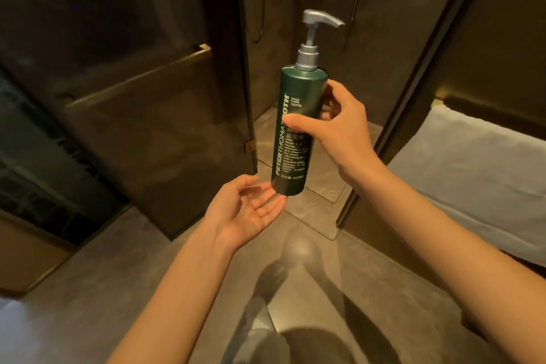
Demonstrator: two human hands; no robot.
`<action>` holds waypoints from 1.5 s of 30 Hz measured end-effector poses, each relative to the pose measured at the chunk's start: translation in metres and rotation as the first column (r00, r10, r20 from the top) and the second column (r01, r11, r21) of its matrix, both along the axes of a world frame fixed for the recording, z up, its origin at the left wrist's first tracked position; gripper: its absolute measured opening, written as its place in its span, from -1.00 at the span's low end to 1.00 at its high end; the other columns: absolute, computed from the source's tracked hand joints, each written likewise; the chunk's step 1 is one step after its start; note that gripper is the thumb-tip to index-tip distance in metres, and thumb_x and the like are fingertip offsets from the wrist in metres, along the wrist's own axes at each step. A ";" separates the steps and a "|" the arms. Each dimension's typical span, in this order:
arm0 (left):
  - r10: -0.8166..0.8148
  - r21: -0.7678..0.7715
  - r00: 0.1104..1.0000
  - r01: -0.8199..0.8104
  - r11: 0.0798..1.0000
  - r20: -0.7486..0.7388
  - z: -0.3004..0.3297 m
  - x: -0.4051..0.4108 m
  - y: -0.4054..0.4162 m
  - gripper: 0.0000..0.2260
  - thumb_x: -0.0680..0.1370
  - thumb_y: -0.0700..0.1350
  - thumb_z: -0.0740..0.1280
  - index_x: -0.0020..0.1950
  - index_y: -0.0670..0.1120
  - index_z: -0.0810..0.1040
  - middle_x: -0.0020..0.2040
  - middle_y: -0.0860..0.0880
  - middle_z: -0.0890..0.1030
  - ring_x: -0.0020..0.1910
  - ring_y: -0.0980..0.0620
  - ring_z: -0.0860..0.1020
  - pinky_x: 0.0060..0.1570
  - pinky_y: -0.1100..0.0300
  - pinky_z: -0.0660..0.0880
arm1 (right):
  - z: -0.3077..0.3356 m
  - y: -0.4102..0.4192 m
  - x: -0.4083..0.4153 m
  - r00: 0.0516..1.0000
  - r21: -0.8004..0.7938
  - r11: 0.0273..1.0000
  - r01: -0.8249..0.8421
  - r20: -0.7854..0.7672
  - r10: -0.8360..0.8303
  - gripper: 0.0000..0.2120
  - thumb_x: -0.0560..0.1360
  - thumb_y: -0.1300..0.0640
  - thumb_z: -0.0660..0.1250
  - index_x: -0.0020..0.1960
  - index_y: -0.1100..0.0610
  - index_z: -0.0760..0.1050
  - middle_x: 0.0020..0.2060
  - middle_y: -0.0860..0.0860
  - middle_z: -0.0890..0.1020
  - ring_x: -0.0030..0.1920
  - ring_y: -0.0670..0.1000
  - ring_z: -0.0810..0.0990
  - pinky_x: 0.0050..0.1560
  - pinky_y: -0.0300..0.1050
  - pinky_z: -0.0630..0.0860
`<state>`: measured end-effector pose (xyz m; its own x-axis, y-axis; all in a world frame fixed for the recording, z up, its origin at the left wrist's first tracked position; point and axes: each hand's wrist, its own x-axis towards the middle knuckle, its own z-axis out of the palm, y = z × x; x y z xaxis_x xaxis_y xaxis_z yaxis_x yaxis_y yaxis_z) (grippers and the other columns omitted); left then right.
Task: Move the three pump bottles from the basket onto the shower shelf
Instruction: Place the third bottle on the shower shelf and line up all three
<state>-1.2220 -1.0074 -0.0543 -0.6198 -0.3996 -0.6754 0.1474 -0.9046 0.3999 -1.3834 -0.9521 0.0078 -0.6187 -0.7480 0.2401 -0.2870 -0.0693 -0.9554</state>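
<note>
Head view: right hand grips a dark green pump bottle around its upper middle, thumb across the printed front and the other fingers curled around the far side near the shoulder. The bottle is held in the air, close to upright and leaning slightly, with its silver pump head on top and the spout pointing right. White lettering runs up the label; the word "shampoo" is partly covered by the thumb. Left hand lies open, palm up, just under the bottle's base, its fingertips touching or nearly touching the bottom edge; which of the two cannot be told. Both forearms are bare. Behind the bottle stands the open gap of a shower stall, with a glass shower door to the left carrying a brass handle bar. A hose hangs on the dim shower wall. At the right edge a white towel hangs folded. Underfoot is a grey-brown stone floor.
</note>
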 end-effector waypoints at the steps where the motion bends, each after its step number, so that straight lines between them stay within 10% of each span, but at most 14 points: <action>1: -0.016 -0.008 1.000 0.016 1.000 -0.006 0.000 -0.007 -0.022 -0.58 0.50 -0.17 0.26 0.36 -0.23 0.42 0.19 -0.25 0.60 0.17 -0.18 0.57 0.05 -0.02 0.53 | 0.003 -0.021 -0.008 1.000 -0.010 1.000 0.013 0.015 -0.013 -0.39 0.24 0.08 0.58 0.24 0.07 0.47 0.09 -0.08 0.63 0.07 -0.15 0.59 0.07 -0.20 0.55; 16: -0.165 -0.018 0.985 0.166 0.986 0.056 -0.022 -0.195 -0.269 -0.65 0.50 -0.13 0.23 0.23 -0.28 0.47 0.05 -0.24 0.61 0.03 -0.16 0.58 -0.05 0.02 0.52 | -0.030 -0.248 -0.188 0.975 0.027 0.986 0.163 0.150 -0.166 -0.36 0.22 0.12 0.59 0.26 0.05 0.46 0.10 -0.04 0.64 0.10 -0.07 0.61 0.17 0.03 0.56; 45: 0.156 -0.119 0.957 -0.189 0.975 -0.244 0.086 -0.589 -0.684 -0.60 0.50 -0.17 0.25 0.32 -0.23 0.42 0.30 -0.22 0.52 0.28 -0.16 0.48 0.32 0.00 0.37 | 0.091 -0.696 -0.574 0.997 -0.222 0.975 0.017 -0.069 -0.033 -0.40 0.31 0.08 0.54 0.30 0.01 0.44 0.12 -0.11 0.61 0.13 -0.15 0.57 0.12 -0.09 0.55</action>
